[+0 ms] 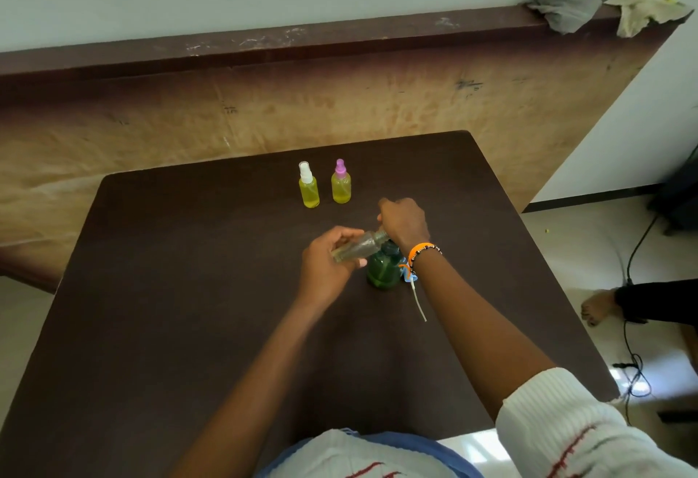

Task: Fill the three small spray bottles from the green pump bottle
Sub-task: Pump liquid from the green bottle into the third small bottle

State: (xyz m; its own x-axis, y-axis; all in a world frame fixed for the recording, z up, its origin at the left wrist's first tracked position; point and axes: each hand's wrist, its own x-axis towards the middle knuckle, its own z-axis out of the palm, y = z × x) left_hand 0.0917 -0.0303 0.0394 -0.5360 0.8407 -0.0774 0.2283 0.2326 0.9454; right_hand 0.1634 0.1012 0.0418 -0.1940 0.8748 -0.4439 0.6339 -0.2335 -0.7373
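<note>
The dark bench (189,307) fills the middle of the frame. Just below centre stands the green pump bottle (382,270). Upper centre, two small spray bottles (309,190) (341,187) stand capped and yellow, seemingly filled. The third bottle (357,247) lies tilted in the left hand's (326,270) grip; the right hand (404,222) pinches at its neck. I judge one fill left.

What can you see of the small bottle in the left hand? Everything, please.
The small clear bottle looks like see-through plastic and is blurred. It lies tilted almost flat above the dark table, neck pointing right toward the right hand, just over the green pump bottle. The left hand grips its base end. No spray cap shows on it. Its fill level cannot be told.
</note>
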